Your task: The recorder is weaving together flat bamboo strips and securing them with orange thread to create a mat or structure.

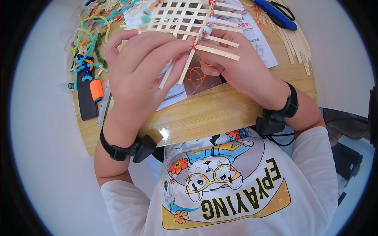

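A lattice of pale, flat bamboo-like strips point(182, 17) is held up over the table, woven crosswise with loose ends sticking out to the right and toward me. My left hand point(143, 65) is closed on its near corner, thumb and fingertips pinching beside a wrap of orange thread point(194, 47). From the right, my right hand point(246, 65) grips the same corner, its fingers partly hidden behind the strips. Thin orange thread point(195, 76) loops down below the corner. White and grey twisted trim point(205, 30) runs along the lattice's right side, and a pale green tuft point(145, 19) sits at its left.
Colourful pipe cleaners point(92, 39) are heaped at the left, near an orange thread spool point(96, 91), a dark phone-like slab point(86, 102) and a ruler point(104, 106). Printed paper point(256, 39) lies beneath. Blue-handled pliers point(277, 15) and loose strips point(297, 45) lie at the far right.
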The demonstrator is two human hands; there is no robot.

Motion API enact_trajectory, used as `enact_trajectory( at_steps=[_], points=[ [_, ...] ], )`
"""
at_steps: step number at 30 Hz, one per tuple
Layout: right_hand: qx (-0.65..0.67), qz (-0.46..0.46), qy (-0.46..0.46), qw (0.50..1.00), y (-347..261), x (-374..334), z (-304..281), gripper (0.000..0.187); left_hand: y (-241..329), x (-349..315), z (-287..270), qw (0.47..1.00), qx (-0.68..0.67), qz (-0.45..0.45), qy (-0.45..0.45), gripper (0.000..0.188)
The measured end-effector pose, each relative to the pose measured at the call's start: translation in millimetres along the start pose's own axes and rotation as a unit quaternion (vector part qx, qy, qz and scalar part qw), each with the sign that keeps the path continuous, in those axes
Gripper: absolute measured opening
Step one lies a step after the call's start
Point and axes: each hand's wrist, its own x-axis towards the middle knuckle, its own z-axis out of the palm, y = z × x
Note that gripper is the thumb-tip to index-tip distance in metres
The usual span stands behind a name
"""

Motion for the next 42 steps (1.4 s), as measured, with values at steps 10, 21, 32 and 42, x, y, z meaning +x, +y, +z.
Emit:
enact_trajectory(
  at_steps=[10, 21, 32, 42],
  points=[
    [0.070, 0.015, 0.006, 0.997, -3, 10, -12, 0.021, 3, 9, -15, 0.992, -0.096, -0.025, -0.081, 0.046],
    [-0.003, 0.000, -0.006, 1.000, 0, 8, -12, 0.015, 1, 3, -2, 0.978, -0.142, -0.154, -0.010, 0.029],
    [-0.194, -0.080, -0.006, 0.978, 3, -1, -1, 0.015, 13, 2, -9, 0.910, -0.251, -0.319, -0.082, 0.016],
    [-0.180, -0.035, 0.011, 0.983, -3, 0, -1, 0.013, 8, -3, 3, 0.922, -0.264, -0.275, -0.062, 0.012]
  ],
)
